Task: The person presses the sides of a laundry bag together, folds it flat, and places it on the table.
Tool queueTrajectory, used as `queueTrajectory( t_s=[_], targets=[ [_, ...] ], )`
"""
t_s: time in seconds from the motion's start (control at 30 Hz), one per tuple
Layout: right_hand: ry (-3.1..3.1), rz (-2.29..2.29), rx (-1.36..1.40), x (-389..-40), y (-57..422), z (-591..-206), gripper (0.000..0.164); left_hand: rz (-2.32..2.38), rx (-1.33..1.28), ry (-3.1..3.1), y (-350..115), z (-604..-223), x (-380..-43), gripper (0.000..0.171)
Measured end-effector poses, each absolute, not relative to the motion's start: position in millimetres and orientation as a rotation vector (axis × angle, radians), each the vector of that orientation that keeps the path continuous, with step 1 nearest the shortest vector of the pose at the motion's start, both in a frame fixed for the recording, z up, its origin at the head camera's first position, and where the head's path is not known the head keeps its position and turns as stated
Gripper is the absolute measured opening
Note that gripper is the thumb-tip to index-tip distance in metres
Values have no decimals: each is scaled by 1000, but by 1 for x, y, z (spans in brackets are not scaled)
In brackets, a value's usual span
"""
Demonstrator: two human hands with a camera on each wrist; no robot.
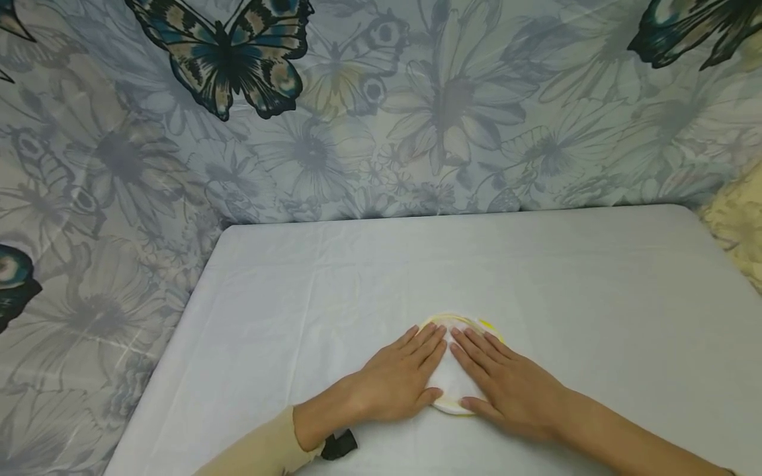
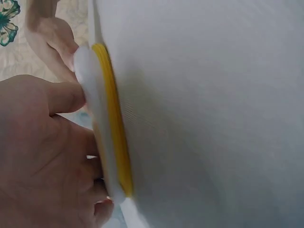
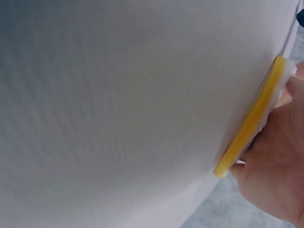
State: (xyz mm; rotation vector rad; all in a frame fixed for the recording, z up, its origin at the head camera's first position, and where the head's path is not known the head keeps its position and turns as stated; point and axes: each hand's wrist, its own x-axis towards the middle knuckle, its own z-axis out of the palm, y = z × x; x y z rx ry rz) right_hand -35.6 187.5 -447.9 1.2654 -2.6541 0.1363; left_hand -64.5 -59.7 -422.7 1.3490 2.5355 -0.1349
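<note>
A small round white piece with a yellow layer under it (image 1: 454, 383) lies on the white-covered table; its exact kind cannot be told. My left hand (image 1: 400, 377) rests on its left part, fingers straight and slanting toward the centre. On the right part, my right hand (image 1: 514, 390) lies the same way, its fingertips close to the left ones. Both thumbs touch the near edge. In the left wrist view the yellow layer (image 2: 114, 118) shows below the white one, against the cloth. The right wrist view also shows this yellow edge (image 3: 251, 118) beside the hand. The hands hide much of the piece.
A white cloth (image 1: 250, 317) with faint creases covers the table. Behind and to the left hangs fabric printed with flowers and butterflies (image 1: 452, 112). Yellowish textured material (image 1: 738, 225) appears beyond the right edge. A black strap piece (image 1: 339, 445) sits by the left wrist.
</note>
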Motion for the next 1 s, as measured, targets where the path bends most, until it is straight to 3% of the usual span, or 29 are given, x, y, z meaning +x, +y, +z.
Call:
queueTrajectory(
  t_s=[0.3, 0.7, 1.0],
  targets=[
    [-2689, 121, 1286, -36, 187, -445, 75, -231, 1388, 2496, -61, -417, -49, 77],
    [-2581, 125, 1287, -28, 196, -451, 78, -274, 1310, 2488, -55, -416, -48, 104],
    [-2629, 116, 1323, -26, 197, -443, 77, -292, 1316, 2487, -56, -416, -48, 106]
  ],
)
